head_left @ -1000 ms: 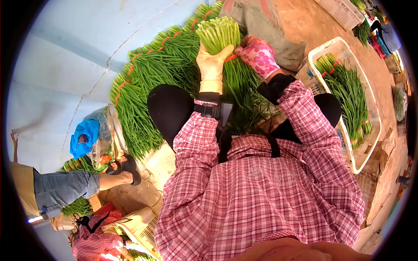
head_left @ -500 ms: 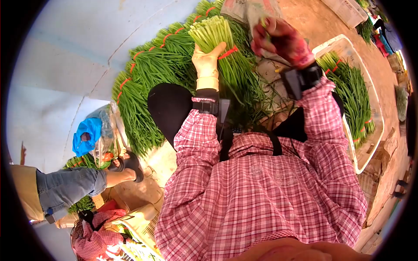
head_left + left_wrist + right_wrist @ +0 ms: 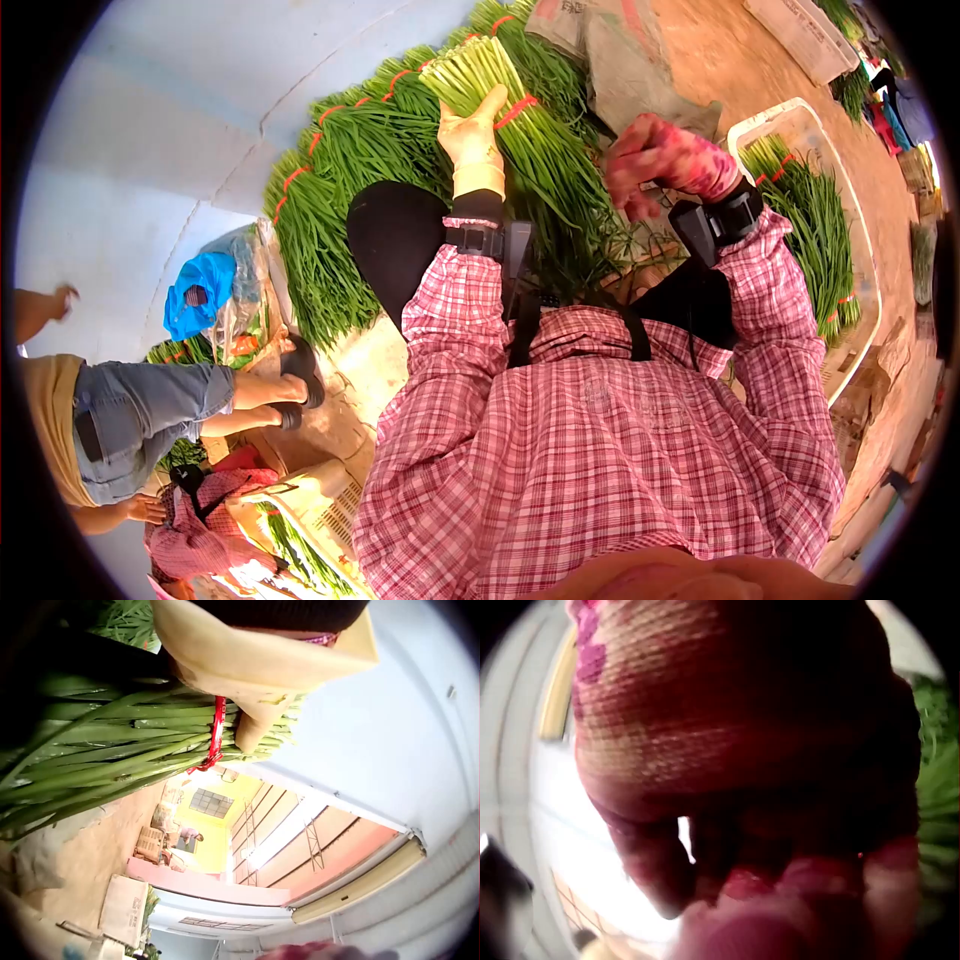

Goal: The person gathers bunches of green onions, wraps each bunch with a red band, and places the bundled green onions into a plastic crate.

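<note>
My left hand [image 3: 470, 145], in a pale yellow rubber glove, grips a bundle of chives [image 3: 545, 150] near its cut pale ends. The thumb lies across the stalks beside a red band [image 3: 515, 111] around them. In the left wrist view this red band [image 3: 218, 731] is tied with a small twist, and the leaves trail off leftward. My right hand [image 3: 665, 160], in a pink patterned glove, is apart from the bundle, to its right, with its fingers loosely bent. Dark and close in the right wrist view, the right hand [image 3: 735, 750] shows nothing between its fingers.
Banded chive bundles [image 3: 350, 170] stand in a row along the pale blue wall [image 3: 150, 120]. A white crate [image 3: 874, 290] on the right holds more chives. Grey sacks [image 3: 640, 75] lie ahead. At left stands a person in denim shorts [image 3: 150, 410], near a blue bag [image 3: 198, 297].
My right hand has left the red band, swung away rightward and come lower. The left hand has shifted slightly left, tilting the bundle. The person at left has moved their arms and legs.
</note>
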Motion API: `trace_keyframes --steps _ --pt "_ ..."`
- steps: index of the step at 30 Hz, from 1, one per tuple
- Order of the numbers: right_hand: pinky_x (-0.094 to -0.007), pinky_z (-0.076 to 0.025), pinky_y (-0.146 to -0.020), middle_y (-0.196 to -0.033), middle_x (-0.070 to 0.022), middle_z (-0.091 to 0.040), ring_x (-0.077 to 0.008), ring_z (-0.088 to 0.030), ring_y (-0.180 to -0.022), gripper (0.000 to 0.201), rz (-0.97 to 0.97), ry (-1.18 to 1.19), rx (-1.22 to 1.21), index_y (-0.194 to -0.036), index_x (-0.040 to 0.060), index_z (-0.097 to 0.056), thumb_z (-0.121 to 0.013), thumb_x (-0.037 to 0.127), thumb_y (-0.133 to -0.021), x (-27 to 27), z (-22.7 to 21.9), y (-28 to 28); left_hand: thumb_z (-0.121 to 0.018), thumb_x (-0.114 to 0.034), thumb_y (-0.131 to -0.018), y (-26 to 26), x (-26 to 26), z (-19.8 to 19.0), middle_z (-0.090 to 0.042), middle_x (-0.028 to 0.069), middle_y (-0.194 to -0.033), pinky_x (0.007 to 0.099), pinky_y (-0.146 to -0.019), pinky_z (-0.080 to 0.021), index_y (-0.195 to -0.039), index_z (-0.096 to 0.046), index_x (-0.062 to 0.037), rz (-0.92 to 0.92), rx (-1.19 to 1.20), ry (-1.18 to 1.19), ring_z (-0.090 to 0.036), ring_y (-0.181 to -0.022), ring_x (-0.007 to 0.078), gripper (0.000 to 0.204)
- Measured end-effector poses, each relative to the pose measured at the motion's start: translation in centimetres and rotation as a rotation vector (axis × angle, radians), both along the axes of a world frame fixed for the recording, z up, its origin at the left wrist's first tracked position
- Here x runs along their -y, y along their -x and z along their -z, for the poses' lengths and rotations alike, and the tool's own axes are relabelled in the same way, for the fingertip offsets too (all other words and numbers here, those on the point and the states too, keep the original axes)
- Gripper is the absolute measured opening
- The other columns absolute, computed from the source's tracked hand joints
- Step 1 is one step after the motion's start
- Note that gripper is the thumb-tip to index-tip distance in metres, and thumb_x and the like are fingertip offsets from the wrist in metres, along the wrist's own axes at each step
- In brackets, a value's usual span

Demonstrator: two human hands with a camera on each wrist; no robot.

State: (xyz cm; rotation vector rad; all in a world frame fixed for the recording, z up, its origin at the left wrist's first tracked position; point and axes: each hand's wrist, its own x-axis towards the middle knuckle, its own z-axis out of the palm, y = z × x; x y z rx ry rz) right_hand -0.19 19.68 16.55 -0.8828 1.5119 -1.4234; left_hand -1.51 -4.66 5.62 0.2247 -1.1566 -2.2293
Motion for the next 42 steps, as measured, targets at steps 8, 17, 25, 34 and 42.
trace_keyframes --steps 8,17,25,34,42 --pt "-0.0442 -0.05 -0.078 -0.093 -0.011 -0.064 -0.0346 -0.062 -0.09 0.023 0.617 -0.146 -1.252 -0.102 0.009 -0.068 -0.07 0.007 -0.079 8.2 8.6 1.1 -0.084 0.008 -0.069 0.1 -0.3 -0.1 -0.07 0.0082 -0.107 0.0288 -0.089 -0.05 -0.125 -0.056 0.0018 0.009 0.001 -0.048 -0.067 -0.088 0.018 0.064" --pt "-0.0443 -0.049 -0.081 -0.099 -0.0081 -0.066 -0.0336 -0.062 -0.094 0.022 0.709 -0.055 -1.192 -0.099 0.0136 -0.07 -0.07 0.004 -0.079 8.9 11.0 2.1 -0.09 0.0 -0.064 -0.4 -0.4 -0.9 -0.07 0.0089 -0.106 0.0263 -0.091 -0.046 -0.131 -0.048 0.01 -0.057 0.047 -0.05 -0.062 -0.09 0.0152 0.08" --pt "-0.0311 -0.048 -0.058 -0.077 -0.0063 -0.059 -0.0199 -0.055 -0.066 0.023 0.56 -0.115 -1.843 -0.106 0.0054 -0.066 -0.051 0.02 -0.096 9.0 11.6 3.5 -0.074 0.009 -0.075 -1.2 -0.1 -0.2 -0.063 0.006 -0.116 0.0362 -0.087 -0.053 -0.136 -0.049 -0.0072 0.005 0.0 0.004 -0.061 -0.1 0.0201 0.068" --pt "-0.045 -0.047 -0.065 -0.075 -0.013 -0.061 -0.0343 -0.061 -0.074 0.013 0.291 -0.225 -1.544 -0.073 0.008 -0.059 -0.064 0.017 -0.082 11.3 11.2 3.3 -0.072 0.019 -0.069 1.0 1.7 6.3 -0.061 0.0023 -0.132 0.0296 -0.102 -0.045 -0.15 -0.036 -0.0069 -0.115 -0.022 -0.002 -0.06 -0.116 0.0149 0.093" --pt "-0.0372 -0.047 -0.061 -0.078 -0.0117 -0.061 -0.0284 -0.056 -0.067 0.017 0.078 0.039 -0.843 -0.088 0.005 -0.062 -0.068 0.021 -0.085 7.6 9.0 4.2 -0.075 0.003 -0.079 -2.6 2.5 1.4 -0.067 0.0099 -0.102 0.0365 -0.069 -0.057 -0.139 -0.047 -0.0055 -0.098 0.089 -0.044 -0.066 -0.081 0.0205 0.067"
